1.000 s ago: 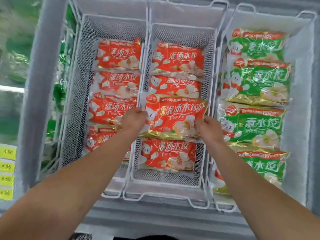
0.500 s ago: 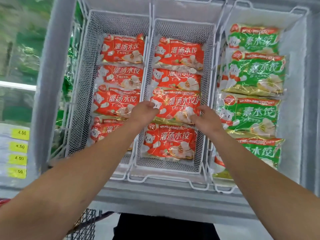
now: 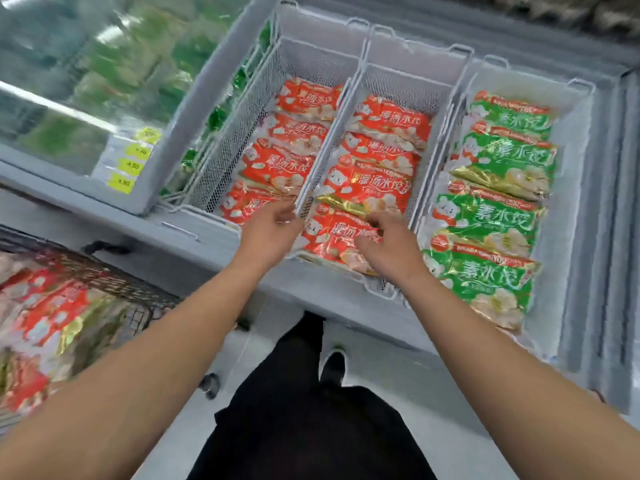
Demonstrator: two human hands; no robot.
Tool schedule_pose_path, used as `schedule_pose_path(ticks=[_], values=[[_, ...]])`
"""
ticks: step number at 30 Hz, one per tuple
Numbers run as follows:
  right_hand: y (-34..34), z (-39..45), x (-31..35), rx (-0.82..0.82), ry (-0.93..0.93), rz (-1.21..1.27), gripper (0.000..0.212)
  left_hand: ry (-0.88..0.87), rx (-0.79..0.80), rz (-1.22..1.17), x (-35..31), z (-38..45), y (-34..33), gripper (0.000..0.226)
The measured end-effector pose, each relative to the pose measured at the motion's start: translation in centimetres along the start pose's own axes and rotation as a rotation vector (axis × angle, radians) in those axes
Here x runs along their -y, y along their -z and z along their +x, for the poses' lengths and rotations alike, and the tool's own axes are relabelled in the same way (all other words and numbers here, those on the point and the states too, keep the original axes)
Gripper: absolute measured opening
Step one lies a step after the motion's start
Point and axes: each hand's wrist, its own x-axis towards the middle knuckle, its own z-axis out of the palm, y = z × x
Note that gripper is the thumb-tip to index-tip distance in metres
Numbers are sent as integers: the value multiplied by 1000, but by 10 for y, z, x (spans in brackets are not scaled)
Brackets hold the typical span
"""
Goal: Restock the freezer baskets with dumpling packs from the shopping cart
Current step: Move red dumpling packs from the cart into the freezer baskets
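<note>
The red dumpling pack (image 3: 372,188) lies flat in the middle wire basket (image 3: 408,81), third in its row of red packs. My left hand (image 3: 272,226) hovers at the near end of the divider between the left basket (image 3: 239,112) and the middle one, fingers loosely curled and holding nothing. My right hand (image 3: 389,239) hangs just above the nearest red pack (image 3: 332,240), also holding nothing. The right basket (image 3: 581,161) holds green dumpling packs (image 3: 485,216). The shopping cart (image 3: 114,273) at lower left holds several more red packs (image 3: 52,313).
A glass-lidded freezer section (image 3: 69,98) with yellow price tags (image 3: 128,166) lies to the left. The freezer's grey front edge (image 3: 214,258) runs between cart and baskets. My black trousers (image 3: 304,427) and a shoe (image 3: 332,365) stand on the floor below.
The red pack went down into the middle basket and both hands let go of it. My hands drew back toward me, and the view swung to show the cart.
</note>
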Motion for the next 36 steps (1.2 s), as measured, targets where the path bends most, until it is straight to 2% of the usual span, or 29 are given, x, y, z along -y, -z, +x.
schedule_pose_path(ticks=[3, 10, 23, 30, 36], values=[[-15, -36, 16, 29, 92, -22, 48, 39, -96, -56, 18, -53, 18, 35], [-78, -85, 70, 190, 279, -128, 52, 172, -295, -169, 82, -145, 73, 37], [-289, -189, 202, 514, 529, -346, 47, 467, -634, -410, 275, -298, 211, 42], [-380, -221, 251, 549, 544, -433, 41, 513, -666, -548, 362, -327, 275, 43], [-429, -207, 280, 603, 505, -490, 39, 595, -652, -630, 403, -312, 305, 42]])
